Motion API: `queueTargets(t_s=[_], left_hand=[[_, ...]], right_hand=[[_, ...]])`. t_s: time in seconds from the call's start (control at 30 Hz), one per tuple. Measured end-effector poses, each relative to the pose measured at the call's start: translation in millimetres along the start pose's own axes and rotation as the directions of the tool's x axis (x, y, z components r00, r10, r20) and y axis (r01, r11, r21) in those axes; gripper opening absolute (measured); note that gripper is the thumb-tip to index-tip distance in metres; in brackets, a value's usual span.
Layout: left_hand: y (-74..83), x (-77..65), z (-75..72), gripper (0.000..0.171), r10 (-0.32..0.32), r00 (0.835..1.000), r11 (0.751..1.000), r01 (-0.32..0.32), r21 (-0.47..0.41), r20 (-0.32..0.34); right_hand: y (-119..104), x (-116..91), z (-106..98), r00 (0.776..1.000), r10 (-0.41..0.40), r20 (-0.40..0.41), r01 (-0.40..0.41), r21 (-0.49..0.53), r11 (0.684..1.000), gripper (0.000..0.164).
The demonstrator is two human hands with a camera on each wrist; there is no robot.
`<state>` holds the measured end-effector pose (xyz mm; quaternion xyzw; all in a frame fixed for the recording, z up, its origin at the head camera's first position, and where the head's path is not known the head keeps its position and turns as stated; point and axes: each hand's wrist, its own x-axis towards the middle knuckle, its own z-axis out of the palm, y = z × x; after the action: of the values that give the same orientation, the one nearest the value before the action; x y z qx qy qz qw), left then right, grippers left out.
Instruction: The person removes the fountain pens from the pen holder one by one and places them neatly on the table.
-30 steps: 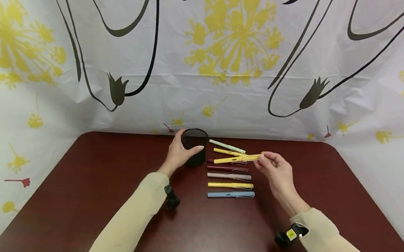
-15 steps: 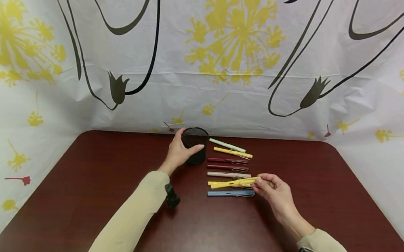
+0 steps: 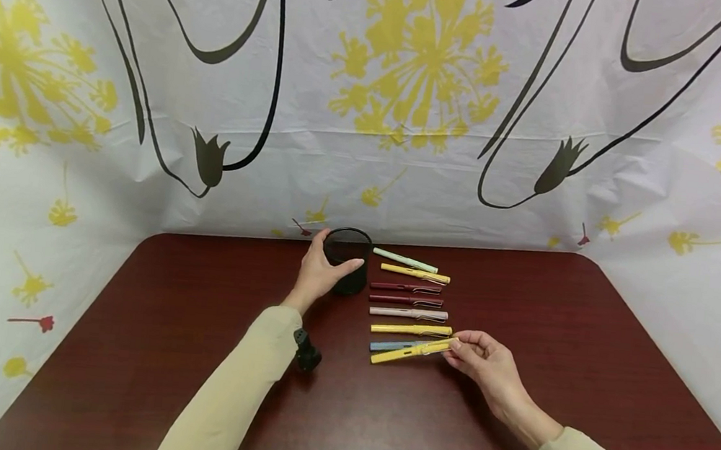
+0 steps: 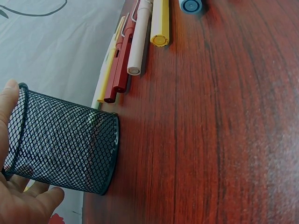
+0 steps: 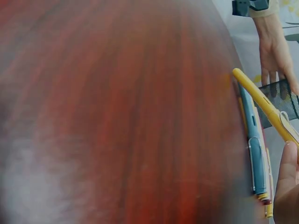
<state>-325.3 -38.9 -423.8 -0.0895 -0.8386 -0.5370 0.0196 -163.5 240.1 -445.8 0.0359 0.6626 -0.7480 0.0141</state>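
Observation:
My left hand holds a black mesh pen cup that stands upright at the back of the table, thumb on one side and fingers on the other. No pens show through the mesh of the cup in the left wrist view. Between thumb and fingers, my right hand pinches the clip end of a yellow pen. That pen slants over a blue pen, partly covering it. Just behind the blue one lies another yellow pen.
Farther back in the same row lie a pale pinkish pen, two dark red pens, a yellow pen and a pale green pen. A patterned white sheet hangs behind the reddish-brown table.
My right hand has carried the yellow pen toward the table's front, from over the back pens, past the other yellow pen, to the blue one. The left hand and cup stay put.

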Motion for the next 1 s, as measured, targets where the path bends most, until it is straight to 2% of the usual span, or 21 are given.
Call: queueTargets(t_s=[0.3,0.47,0.63,0.73,0.83,1.0], left_hand=[[-0.6,0.6,1.8,0.093,0.000,1.000,1.000,0.000,-0.004,0.005],[0.4,1.0,2.0,0.093,0.000,1.000,1.000,0.000,-0.006,0.004],[-0.3,0.6,1.2,0.093,-0.004,1.000,1.000,0.004,-0.013,0.002],[-1.1,0.7,0.6,0.093,-0.003,1.000,1.000,0.003,-0.015,0.000],[-1.5,1.2,0.7,0.093,-0.001,1.000,1.000,0.001,-0.010,-0.003],[-1.6,1.5,1.1,0.093,-0.001,1.000,1.000,0.001,-0.007,-0.002]], right_hand=[[4,-4,-8,1.000,0.002,0.020,0.001,-0.171,0.985,0.029],[5,-3,-15,0.996,-0.029,0.080,0.048,-0.241,0.969,0.033],[6,-1,-19,0.987,-0.053,0.155,0.102,-0.336,0.936,0.032],[6,1,-21,0.974,-0.100,0.203,0.180,-0.430,0.885,0.029],[7,2,-21,0.962,-0.146,0.231,0.251,-0.535,0.807,0.023],[7,2,-20,0.961,-0.175,0.216,0.276,-0.664,0.695,0.014]])
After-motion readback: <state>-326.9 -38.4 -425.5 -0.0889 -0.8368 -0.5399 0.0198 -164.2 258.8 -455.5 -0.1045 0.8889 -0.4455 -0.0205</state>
